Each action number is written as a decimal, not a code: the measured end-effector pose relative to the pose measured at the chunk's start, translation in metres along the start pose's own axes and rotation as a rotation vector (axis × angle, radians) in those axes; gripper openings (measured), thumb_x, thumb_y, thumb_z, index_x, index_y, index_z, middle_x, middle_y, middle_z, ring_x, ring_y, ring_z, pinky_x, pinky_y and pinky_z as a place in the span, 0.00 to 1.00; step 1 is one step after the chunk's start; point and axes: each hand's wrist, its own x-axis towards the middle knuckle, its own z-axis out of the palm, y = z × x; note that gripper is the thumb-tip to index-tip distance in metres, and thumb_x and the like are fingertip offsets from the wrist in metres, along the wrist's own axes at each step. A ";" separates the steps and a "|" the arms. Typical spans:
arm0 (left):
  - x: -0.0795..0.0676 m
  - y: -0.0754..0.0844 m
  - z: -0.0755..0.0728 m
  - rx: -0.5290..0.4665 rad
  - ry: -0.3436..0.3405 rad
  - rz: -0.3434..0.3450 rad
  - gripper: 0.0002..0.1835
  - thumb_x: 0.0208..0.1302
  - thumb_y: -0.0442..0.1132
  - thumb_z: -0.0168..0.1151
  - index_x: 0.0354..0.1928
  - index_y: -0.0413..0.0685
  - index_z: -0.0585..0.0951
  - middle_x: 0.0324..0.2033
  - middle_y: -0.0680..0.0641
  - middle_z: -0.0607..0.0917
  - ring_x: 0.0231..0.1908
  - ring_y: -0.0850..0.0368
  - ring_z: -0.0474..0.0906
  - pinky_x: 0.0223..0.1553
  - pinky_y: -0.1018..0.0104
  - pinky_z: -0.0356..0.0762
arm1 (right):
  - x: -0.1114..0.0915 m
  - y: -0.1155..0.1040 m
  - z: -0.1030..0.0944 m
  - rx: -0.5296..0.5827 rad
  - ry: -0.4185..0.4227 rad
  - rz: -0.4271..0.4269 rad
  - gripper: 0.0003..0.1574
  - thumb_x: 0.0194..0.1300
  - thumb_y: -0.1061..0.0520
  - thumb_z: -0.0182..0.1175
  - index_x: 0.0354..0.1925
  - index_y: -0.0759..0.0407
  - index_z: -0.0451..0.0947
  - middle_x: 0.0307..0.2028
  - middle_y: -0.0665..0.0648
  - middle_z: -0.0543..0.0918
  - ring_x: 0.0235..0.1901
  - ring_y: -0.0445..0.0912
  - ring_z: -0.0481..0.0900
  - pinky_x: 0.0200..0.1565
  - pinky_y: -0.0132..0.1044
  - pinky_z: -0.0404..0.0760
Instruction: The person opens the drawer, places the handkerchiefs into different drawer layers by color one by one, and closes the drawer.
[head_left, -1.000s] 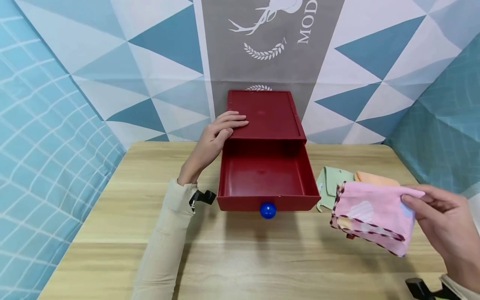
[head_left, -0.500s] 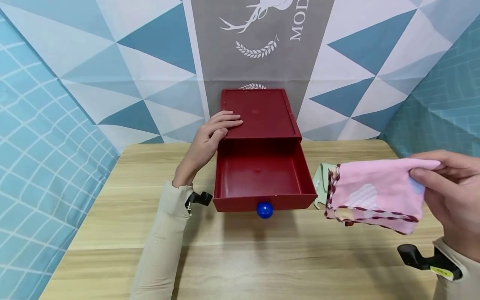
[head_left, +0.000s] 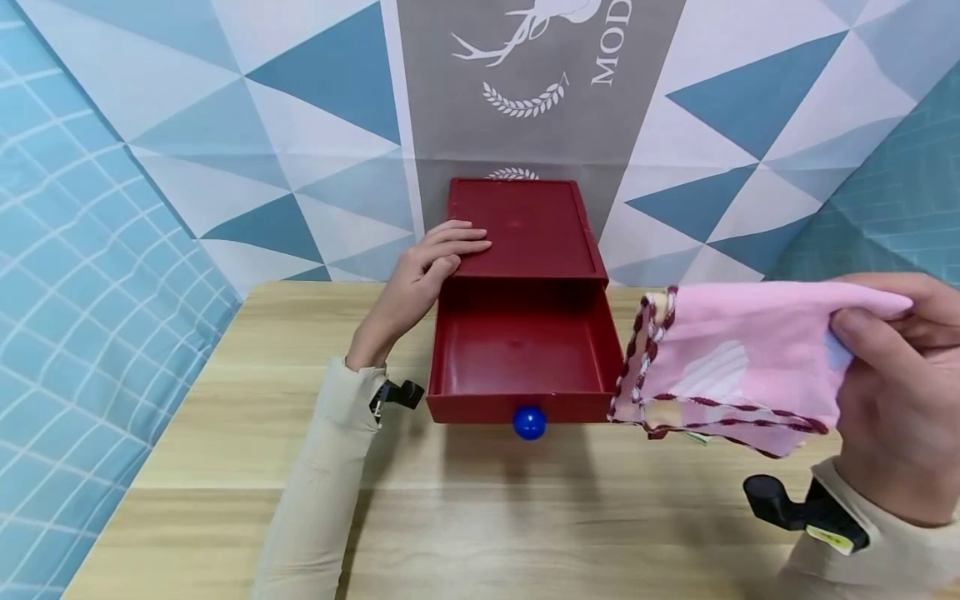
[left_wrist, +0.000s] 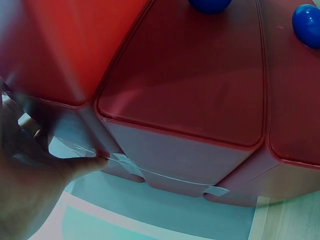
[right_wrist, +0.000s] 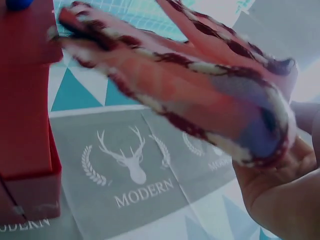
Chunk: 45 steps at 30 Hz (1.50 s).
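Note:
In the head view my left hand (head_left: 423, 271) rests on the top left edge of a dark red drawer cabinet (head_left: 525, 225), fingers laid straight over it. The left wrist view shows the thumb against the cabinet's side (left_wrist: 160, 150). Below that top, a drawer (head_left: 517, 407) with a round blue knob (head_left: 529, 422) stands pulled out, nothing inside it. Between thumb and fingers my right hand (head_left: 907, 383) pinches one corner of a folded pink handkerchief (head_left: 750, 350) with a maroon and white stitched edge. The handkerchief hangs above the table, its left corner overlapping the drawer's right front corner in this view.
The wooden table (head_left: 480, 517) spreads in front of the cabinet. A patterned cloth backdrop (head_left: 322, 108) rises behind it, with blue cloth at both sides. A sliver of green fabric (head_left: 697, 437) shows under the handkerchief. More blue knobs (left_wrist: 306, 25) appear in the left wrist view.
My right hand has lifted the pink handkerchief and carried it left toward the drawer, now covering most of the green and orange cloths on the table. The left hand stays on the cabinet.

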 end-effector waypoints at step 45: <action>0.003 0.002 0.006 0.028 0.011 0.020 0.21 0.71 0.26 0.41 0.55 0.30 0.81 0.59 0.33 0.79 0.68 0.40 0.63 0.73 0.59 0.54 | 0.005 0.117 0.054 -0.437 -0.070 0.238 0.13 0.66 0.68 0.62 0.49 0.66 0.83 0.40 0.60 0.88 0.35 0.50 0.86 0.38 0.35 0.86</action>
